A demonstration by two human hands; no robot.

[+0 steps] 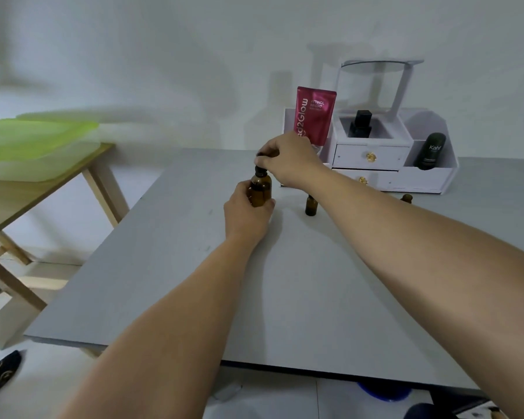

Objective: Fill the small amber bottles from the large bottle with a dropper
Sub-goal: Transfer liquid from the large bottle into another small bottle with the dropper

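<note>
The large bottle (259, 192) stands left of a small amber bottle (310, 206) — left hand (247, 211) wraps its body, right hand (286, 163) pinches the cap (260, 169); likely slick, breakable glass — grip low

wall (164, 55): plain white | floor (270, 394): pale tiles | grey table (300, 297) | wooden side table (43, 189) left

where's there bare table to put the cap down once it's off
Bare: the wide grey table between the forearms, and the strip left of the left hand. Crowded: past the large bottle, around the small bottle and white organizer, under the right hand.
</note>
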